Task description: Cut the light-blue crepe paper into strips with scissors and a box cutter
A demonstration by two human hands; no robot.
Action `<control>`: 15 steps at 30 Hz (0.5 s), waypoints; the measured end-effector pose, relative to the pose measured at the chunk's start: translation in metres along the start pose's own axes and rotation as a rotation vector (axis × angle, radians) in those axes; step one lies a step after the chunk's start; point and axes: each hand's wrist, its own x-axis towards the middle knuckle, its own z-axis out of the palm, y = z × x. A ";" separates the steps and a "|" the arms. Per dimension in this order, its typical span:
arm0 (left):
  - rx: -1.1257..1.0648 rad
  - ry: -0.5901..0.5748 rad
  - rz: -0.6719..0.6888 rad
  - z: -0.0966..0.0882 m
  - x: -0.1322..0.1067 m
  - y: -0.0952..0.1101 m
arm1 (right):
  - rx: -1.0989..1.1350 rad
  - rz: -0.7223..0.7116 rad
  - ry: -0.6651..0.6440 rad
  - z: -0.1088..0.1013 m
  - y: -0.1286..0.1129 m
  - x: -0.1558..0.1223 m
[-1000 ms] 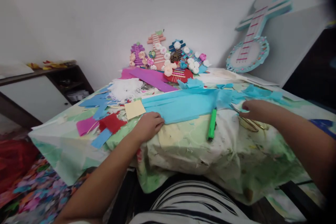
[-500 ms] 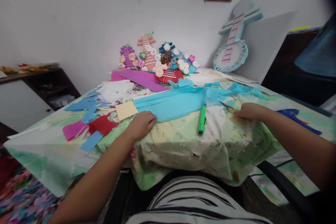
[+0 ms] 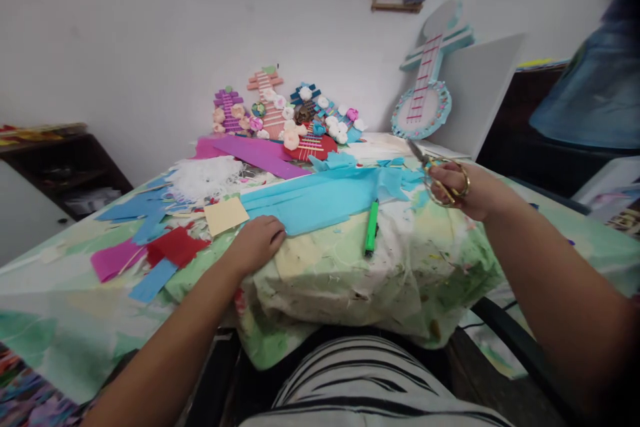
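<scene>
My right hand is raised above the table's right part, with its fingers through the gold handles of the scissors. The blades point up and to the left. My left hand lies palm down on the near left edge of a sheet of light blue crepe paper, its fingers resting flat. A green utility knife lies just below the paper's right end. Beside my left hand is a pale yellow square of paper.
Scraps of red paper and magenta paper lie at left, near white shredded paper. Small flower-trimmed craft guitars stand at the back. A large blue-and-white guitar leans on the wall. The tablecloth hangs over the front edge.
My right hand has lifted the scissors from the tabletop, and they are now up in the air. My left hand stays on the crepe paper. The view has shifted slightly right.
</scene>
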 end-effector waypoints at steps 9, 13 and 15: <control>-0.029 0.019 0.022 0.005 -0.002 -0.007 | 0.487 0.169 -0.009 0.077 -0.036 -0.003; -0.051 0.035 0.047 0.005 -0.003 -0.008 | 0.363 0.146 -0.004 0.100 -0.045 -0.010; -0.053 0.044 0.069 0.005 -0.003 -0.008 | 0.354 0.149 -0.054 0.110 -0.049 -0.013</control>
